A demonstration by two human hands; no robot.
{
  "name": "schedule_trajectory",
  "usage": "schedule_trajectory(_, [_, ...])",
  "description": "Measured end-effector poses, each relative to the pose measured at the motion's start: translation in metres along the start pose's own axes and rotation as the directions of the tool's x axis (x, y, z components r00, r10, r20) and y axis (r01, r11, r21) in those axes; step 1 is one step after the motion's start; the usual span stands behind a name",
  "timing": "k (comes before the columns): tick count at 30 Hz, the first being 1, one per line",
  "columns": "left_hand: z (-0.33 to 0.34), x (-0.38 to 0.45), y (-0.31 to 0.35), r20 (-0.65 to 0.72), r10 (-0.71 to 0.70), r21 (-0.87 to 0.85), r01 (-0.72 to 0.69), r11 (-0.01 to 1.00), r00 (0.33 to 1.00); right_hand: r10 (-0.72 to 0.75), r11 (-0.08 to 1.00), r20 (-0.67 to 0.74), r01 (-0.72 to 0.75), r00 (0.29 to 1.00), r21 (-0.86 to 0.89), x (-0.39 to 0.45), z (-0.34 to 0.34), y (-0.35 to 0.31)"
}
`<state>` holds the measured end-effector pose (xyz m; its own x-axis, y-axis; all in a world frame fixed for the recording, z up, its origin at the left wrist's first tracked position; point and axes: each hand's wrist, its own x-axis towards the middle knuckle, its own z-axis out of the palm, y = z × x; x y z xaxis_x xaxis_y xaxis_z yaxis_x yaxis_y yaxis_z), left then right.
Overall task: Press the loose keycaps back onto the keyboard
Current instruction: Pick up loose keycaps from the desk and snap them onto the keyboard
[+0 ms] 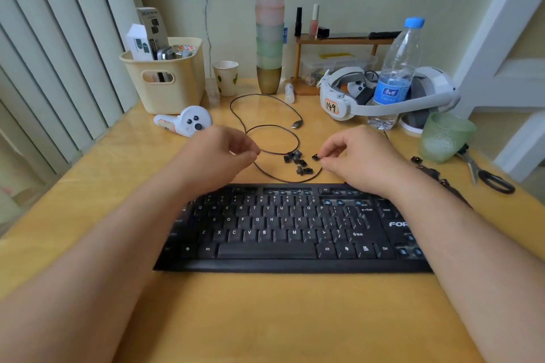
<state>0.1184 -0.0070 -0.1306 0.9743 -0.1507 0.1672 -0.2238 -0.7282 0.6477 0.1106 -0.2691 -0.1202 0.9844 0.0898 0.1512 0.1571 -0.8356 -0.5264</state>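
A black keyboard (283,230) lies on the yellow table in front of me, with blue stems showing where several keys in its top rows are bare. A small pile of loose black keycaps (296,160) sits just behind it, inside a loop of thin cable. My right hand (359,156) hovers right of the pile and pinches one black keycap (316,157) between thumb and fingertips. My left hand (219,153) is left of the pile, fingers curled toward the thumb; whether anything is between them is hidden.
A dark USB cable (265,127) loops behind the keyboard. A white controller (188,121), cream basket (168,79), stacked cups (269,32), headset (383,97), water bottle (395,76) and green glass (445,135) stand behind. Scissors (486,177) lie at the right.
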Motion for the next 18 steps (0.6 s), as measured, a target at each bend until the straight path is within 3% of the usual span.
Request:
schedule_trajectory(3, [0.006,-0.006,-0.005,-0.076,0.046,0.02,-0.045,0.999,0.996,-0.082,0.981,0.071,0.093,0.994,-0.169,0.008,0.002,-0.015])
schedule_trajectory(7, [0.007,-0.017,-0.001,-0.092,0.078,0.033,-0.075,0.997,0.993,-0.086,0.951,0.188,0.137,0.978,-0.276,0.022,0.013,-0.02])
schedule_trajectory(12, [0.005,-0.022,0.003,-0.098,0.093,0.02,-0.091,0.996,0.991,-0.053,0.97,0.188,0.095,0.981,-0.222,0.026,0.019,-0.015])
schedule_trajectory(14, [0.007,-0.024,0.006,-0.082,0.113,0.013,-0.113,0.994,0.99,-0.024,0.998,0.108,0.031,0.994,-0.058,0.021,0.01,-0.014])
schedule_trajectory(15, [0.008,-0.025,0.009,-0.072,0.134,-0.003,-0.134,0.991,0.988,0.002,0.99,0.073,-0.012,0.997,0.141,0.018,0.005,-0.014])
schedule_trajectory(16, [0.01,-0.026,0.012,-0.068,0.157,-0.034,-0.16,0.987,0.985,0.028,0.913,0.084,-0.059,0.996,0.404,0.012,-0.001,-0.015])
schedule_trajectory(18, [0.014,-0.029,0.02,-0.083,0.199,-0.127,-0.209,0.97,0.976,-0.005,0.603,0.214,-0.168,0.977,0.78,-0.002,-0.006,-0.021])
